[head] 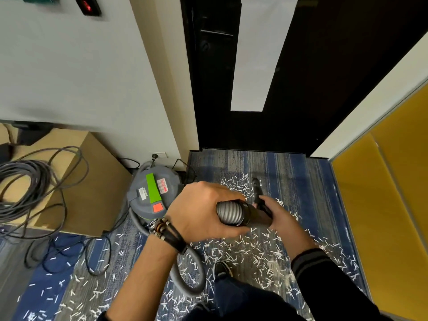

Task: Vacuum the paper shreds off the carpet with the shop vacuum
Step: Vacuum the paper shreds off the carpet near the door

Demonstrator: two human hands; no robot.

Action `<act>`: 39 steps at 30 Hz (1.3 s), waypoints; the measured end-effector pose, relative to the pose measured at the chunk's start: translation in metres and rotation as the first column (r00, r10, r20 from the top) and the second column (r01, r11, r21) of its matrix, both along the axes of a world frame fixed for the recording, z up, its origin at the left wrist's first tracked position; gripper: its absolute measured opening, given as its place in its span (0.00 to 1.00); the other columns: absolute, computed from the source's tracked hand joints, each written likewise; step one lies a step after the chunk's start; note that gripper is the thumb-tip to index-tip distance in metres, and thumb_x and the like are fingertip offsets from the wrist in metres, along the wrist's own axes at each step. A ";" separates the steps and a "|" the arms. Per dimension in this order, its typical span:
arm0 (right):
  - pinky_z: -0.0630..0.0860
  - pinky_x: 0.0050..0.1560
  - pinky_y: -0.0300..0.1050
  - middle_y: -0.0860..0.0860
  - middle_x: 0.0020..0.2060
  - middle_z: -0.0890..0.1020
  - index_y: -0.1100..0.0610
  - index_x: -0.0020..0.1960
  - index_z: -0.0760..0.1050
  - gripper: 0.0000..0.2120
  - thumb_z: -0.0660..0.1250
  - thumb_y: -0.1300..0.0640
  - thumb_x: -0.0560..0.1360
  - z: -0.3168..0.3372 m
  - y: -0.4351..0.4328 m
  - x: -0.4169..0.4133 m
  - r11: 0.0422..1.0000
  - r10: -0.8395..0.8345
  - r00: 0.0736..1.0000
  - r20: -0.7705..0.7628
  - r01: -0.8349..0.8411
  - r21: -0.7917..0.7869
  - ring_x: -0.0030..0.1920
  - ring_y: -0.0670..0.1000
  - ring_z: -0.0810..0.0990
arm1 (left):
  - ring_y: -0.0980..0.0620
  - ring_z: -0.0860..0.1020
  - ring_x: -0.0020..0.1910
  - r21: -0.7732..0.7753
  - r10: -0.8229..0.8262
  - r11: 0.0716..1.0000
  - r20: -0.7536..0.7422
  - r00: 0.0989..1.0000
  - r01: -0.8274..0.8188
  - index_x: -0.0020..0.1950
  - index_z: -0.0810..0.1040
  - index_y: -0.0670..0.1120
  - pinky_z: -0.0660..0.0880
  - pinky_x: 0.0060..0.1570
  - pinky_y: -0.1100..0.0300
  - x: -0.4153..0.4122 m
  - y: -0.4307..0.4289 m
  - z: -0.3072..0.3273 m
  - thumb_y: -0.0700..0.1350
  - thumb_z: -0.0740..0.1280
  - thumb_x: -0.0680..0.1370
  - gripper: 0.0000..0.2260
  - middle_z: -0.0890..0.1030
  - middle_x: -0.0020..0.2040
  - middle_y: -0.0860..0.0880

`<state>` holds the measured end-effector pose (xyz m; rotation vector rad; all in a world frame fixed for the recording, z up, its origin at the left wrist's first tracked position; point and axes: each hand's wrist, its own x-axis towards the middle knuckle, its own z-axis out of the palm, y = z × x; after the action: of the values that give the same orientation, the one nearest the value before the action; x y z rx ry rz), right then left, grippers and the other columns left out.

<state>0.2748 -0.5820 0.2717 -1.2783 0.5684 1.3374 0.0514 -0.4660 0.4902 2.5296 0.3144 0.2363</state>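
Observation:
White paper shreds lie scattered over the blue and grey striped carpet. The grey shop vacuum, with a green stripe and an orange patch on its lid, stands by the wall on the left. Its ribbed grey hose loops round behind my arm and up into my hands. My left hand grips the ribbed hose end. Just ahead of it, my right hand holds the black wand, whose nozzle tip points down at the shreds near the door.
A black door with a white panel stands ahead. A cardboard box with coiled grey cable sits left; loose cords trail on the floor. A yellow panel lines the right. My shoe is below.

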 end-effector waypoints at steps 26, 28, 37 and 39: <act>0.77 0.30 0.38 0.52 0.29 0.77 0.57 0.43 0.71 0.14 0.58 0.50 0.82 0.037 0.073 -0.115 0.947 0.289 0.954 0.083 -0.272 -0.171 0.27 0.51 0.77 | 0.62 0.80 0.39 -0.061 -0.041 0.997 0.024 0.999 0.043 0.53 0.84 0.59 0.79 0.42 0.57 -0.106 0.068 0.001 0.67 0.75 0.72 0.16 0.84 0.41 0.61; 0.77 0.27 0.38 0.53 0.31 0.77 0.58 0.43 0.71 0.13 0.59 0.51 0.82 0.041 0.076 -0.128 0.935 0.324 0.944 0.059 -0.310 -0.174 0.28 0.51 0.77 | 0.63 0.80 0.39 -0.072 -0.050 0.996 0.051 0.997 0.054 0.53 0.84 0.59 0.79 0.42 0.57 -0.119 0.073 0.006 0.66 0.76 0.72 0.16 0.84 0.41 0.61; 0.78 0.29 0.42 0.53 0.34 0.75 0.59 0.47 0.69 0.10 0.59 0.52 0.82 0.052 0.077 -0.140 0.953 0.284 0.952 0.118 -0.266 -0.148 0.33 0.52 0.75 | 0.62 0.81 0.39 -0.129 0.027 0.992 0.095 0.995 -0.015 0.54 0.85 0.58 0.79 0.42 0.59 -0.142 0.073 0.005 0.65 0.77 0.71 0.16 0.85 0.42 0.61; 0.79 0.29 0.42 0.53 0.34 0.76 0.59 0.47 0.69 0.11 0.59 0.51 0.82 0.050 0.077 -0.146 0.934 0.328 0.939 0.102 -0.306 -0.185 0.33 0.51 0.76 | 0.64 0.80 0.39 -0.134 0.013 0.991 0.064 0.998 -0.005 0.53 0.85 0.59 0.78 0.41 0.62 -0.148 0.070 0.001 0.63 0.77 0.72 0.15 0.85 0.42 0.61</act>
<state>0.1287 -0.5054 0.3218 -1.6362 0.3980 1.4789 -0.0969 -0.3956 0.4911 2.3832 0.3057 0.2908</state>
